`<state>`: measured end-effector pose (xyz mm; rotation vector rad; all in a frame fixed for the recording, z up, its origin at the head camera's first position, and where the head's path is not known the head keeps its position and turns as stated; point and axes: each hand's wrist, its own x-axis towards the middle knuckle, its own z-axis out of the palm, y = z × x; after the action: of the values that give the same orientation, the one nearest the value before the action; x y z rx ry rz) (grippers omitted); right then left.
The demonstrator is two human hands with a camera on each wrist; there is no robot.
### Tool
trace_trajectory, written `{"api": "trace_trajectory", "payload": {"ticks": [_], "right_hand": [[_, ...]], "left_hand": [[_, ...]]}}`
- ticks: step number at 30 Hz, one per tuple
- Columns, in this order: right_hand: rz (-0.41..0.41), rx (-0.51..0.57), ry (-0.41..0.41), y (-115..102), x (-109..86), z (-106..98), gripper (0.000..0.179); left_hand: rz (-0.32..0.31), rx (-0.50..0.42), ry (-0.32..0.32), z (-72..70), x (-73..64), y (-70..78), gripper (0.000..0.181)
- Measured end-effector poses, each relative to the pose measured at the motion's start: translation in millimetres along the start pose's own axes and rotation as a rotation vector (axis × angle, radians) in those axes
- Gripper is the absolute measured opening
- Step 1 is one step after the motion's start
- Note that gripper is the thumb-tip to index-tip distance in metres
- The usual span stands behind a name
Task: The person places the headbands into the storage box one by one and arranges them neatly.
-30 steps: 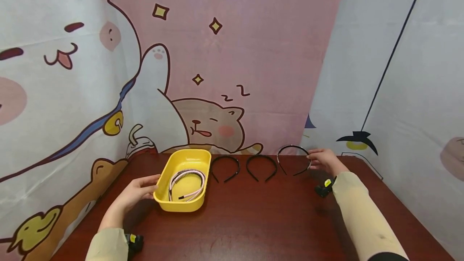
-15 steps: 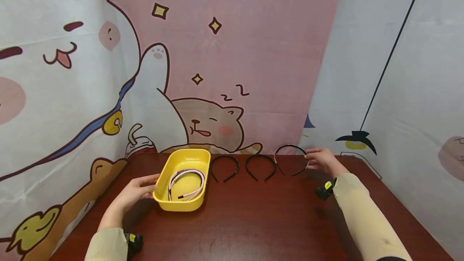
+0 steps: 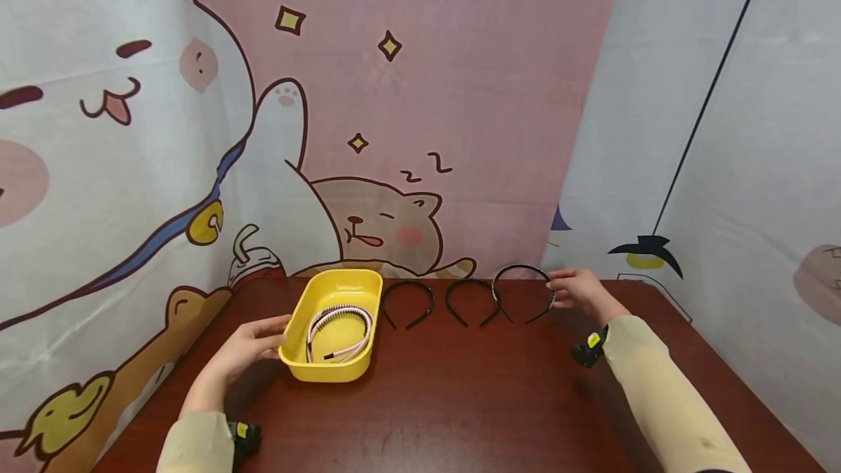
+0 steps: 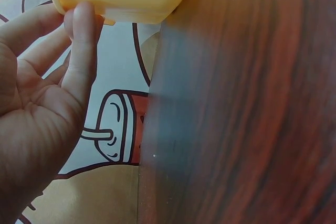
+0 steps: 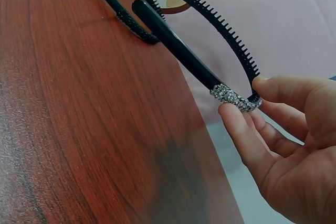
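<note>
My left hand (image 3: 246, 347) holds a yellow plastic tub (image 3: 328, 372) by its left rim, the thumb pressed to the wall in the left wrist view. Inside the tub lie a pink headband (image 3: 351, 352) and what looks like a black toothed one, overlapping. My right hand (image 3: 580, 290) pinches a black headband (image 5: 232, 97) by its rhinestone-covered side between thumb and fingers. Small teeth line its inner edge, and its two ends point away from the hand. In the head view it overlaps the right side of a plain black headband (image 3: 471, 281).
Another black headband (image 3: 409, 282) lies between the tub and the plain one, near the back of the reddish-brown table (image 3: 453, 400). A cartoon-printed cloth (image 3: 486, 115) hangs behind the table and along its sides.
My right hand has moved slightly left with the rhinestone headband, which now overlaps the neighbouring black headband in the head view. The left hand and tub stay in place.
</note>
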<state>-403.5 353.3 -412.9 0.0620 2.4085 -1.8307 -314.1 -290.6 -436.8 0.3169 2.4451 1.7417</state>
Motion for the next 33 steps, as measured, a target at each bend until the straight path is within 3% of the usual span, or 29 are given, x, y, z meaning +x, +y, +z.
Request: {"api": "trace_trajectory", "payload": {"ticks": [33], "right_hand": [[-0.063,0.004,-0.043,-15,-2.3,37,0.046]], "left_hand": [[0.001,-0.006,0.013,2.5,-1.3,3.2,0.057]]}}
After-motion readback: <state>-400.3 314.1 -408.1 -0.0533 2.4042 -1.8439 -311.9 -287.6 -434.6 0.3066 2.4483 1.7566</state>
